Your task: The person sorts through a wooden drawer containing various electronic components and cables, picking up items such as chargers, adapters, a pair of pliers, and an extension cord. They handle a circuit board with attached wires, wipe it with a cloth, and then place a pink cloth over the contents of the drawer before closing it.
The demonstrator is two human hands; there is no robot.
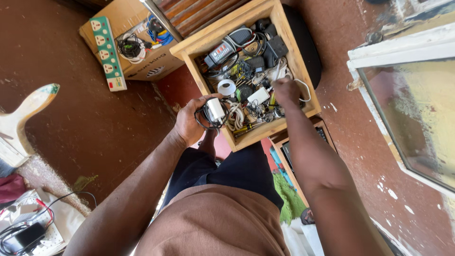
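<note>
My left hand (pixel 192 121) holds a white charger with a coiled black cable (pixel 214 112) at the near left corner of a wooden box (pixel 291 52). My right hand (pixel 286 90) reaches down into the box, fingers closed among the tangle of cables and adapters; what it grips is hidden. Inside the box lie a grey remote-like device (pixel 219 53), a roll of white tape (pixel 226 87), black adapters (pixel 275 47) and several screwdrivers (pixel 246 128).
A cardboard box (pixel 124 19) at the back left carries a white and green power strip (pixel 108 52) and coiled cables (pixel 130 47). A window frame (pixel 403 50) stands at the right. More cables and a white pad (pixel 28 232) lie at the lower left on the reddish floor.
</note>
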